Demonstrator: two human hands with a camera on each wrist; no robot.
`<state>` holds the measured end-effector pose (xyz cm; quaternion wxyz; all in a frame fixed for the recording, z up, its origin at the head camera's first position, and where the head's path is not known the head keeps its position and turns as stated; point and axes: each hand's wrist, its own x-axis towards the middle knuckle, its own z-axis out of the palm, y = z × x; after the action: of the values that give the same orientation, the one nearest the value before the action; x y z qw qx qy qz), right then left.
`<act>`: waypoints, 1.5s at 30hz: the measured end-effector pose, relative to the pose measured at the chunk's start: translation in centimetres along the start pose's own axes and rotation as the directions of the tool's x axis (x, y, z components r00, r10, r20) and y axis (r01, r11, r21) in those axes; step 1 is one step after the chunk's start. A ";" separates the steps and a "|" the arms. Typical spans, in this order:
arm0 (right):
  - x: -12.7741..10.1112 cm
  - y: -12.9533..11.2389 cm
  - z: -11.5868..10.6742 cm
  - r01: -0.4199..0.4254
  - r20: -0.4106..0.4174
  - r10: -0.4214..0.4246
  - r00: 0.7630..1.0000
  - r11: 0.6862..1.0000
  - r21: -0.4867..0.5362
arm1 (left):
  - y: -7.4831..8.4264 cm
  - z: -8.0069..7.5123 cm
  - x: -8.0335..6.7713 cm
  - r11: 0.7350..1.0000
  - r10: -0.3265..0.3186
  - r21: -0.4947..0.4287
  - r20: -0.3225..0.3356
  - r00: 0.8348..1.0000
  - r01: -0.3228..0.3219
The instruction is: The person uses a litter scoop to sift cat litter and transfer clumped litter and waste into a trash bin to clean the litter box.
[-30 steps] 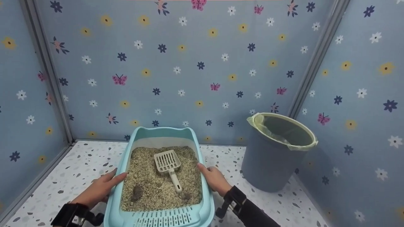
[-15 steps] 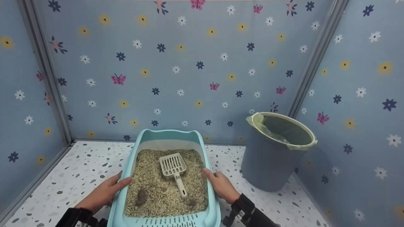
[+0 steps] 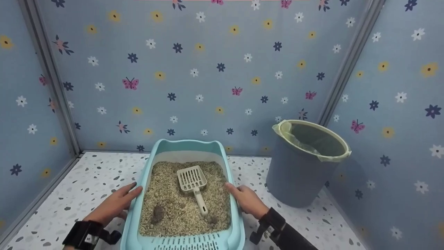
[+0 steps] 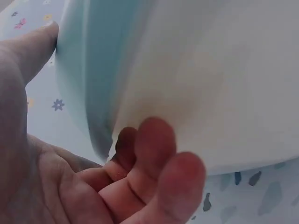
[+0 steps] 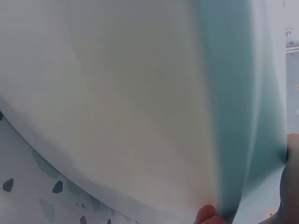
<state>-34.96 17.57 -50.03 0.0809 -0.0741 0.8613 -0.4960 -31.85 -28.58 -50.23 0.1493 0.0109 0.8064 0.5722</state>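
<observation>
Litter box (image 3: 188, 146) has been nudged slightly closer to the bin (image 3: 300, 180), sitting left of it, so probably still being positioned. It's gripped by left hand (image 3: 111, 205) and right hand (image 3: 250, 201), fingers curled under.

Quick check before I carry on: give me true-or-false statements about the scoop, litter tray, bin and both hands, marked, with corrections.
1. The scoop lies on the litter inside the litter tray. True.
2. The right hand grips the scoop. False: it is at the litter tray's right rim.
3. A liner is folded over the rim of the bin. True.
4. The bin stands left of the litter tray. False: it stands to the right.
5. The left hand is at the litter tray's left side. True.
</observation>
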 end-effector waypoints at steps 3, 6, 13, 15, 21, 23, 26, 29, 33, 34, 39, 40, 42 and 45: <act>0.0 -0.1 0.1 -0.013 0.022 0.013 1.000 1.000 -0.004 | 0.2 0.1 0.1 1.000 0.008 0.009 -0.016 1.000 -0.007; -0.2 -0.1 0.2 -0.031 0.025 0.031 0.999 1.000 0.000 | 0.4 0.3 -0.2 0.999 0.023 0.023 -0.015 1.000 -0.023; -0.8 0.1 0.2 -0.030 0.018 0.030 0.999 1.000 0.007 | 0.5 0.6 -0.8 0.998 0.057 -0.019 0.003 0.998 -0.057; -0.9 0.3 0.1 -0.028 0.019 0.027 0.999 1.000 0.012 | 0.6 0.7 -0.9 0.997 0.068 -0.030 0.018 0.998 -0.067; -1.2 0.6 -0.1 -0.032 0.017 0.032 0.999 0.999 0.011 | 0.3 0.9 -1.0 0.997 0.071 -0.030 0.018 0.997 -0.070; -1.3 0.6 -0.3 -0.038 0.020 0.038 0.999 0.999 -0.013 | 0.1 1.1 -0.8 0.998 0.065 -0.017 0.002 0.998 -0.065; -1.4 0.1 -0.7 -0.025 0.034 0.029 0.999 0.994 -0.103 | -0.4 1.2 -0.6 0.999 0.049 -0.007 -0.021 0.999 -0.049; -1.6 -1.2 -1.5 0.028 0.026 -0.023 0.999 0.970 -0.243 | -0.7 1.2 -0.1 0.999 0.046 -0.025 -0.030 0.999 -0.046; -1.9 -3.7 -2.3 0.113 -0.078 -0.157 0.984 0.910 -0.400 | -0.5 1.2 0.4 0.996 0.071 -0.044 -0.028 0.997 -0.072; -2.0 -4.5 -2.4 0.134 -0.107 -0.197 0.974 0.893 -0.430 | -0.4 1.2 0.5 0.996 0.080 -0.048 -0.023 0.997 -0.081; -2.2 -8.2 -1.5 0.277 -0.058 -0.353 0.934 0.818 -0.504 | 0.0 1.1 0.7 0.994 0.097 -0.046 -0.026 0.995 -0.098; -2.1 -8.8 -1.2 0.302 -0.013 -0.362 0.932 0.797 -0.523 | 0.0 1.1 0.6 0.994 0.099 -0.039 -0.031 0.995 -0.100; -1.8 -10.0 -0.3 0.332 0.085 -0.344 0.935 0.766 -0.551 | 0.0 1.1 0.6 0.995 0.095 -0.023 -0.037 0.995 -0.096; -1.2 -11.0 1.2 0.346 0.212 -0.274 0.938 0.719 -0.602 | 0.0 1.2 0.5 0.997 0.079 -0.005 -0.039 0.996 -0.080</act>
<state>-33.03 11.33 -40.96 0.0132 -0.2665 0.9468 -0.1800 -32.01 -27.37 -50.74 0.1109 0.0314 0.8061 0.5804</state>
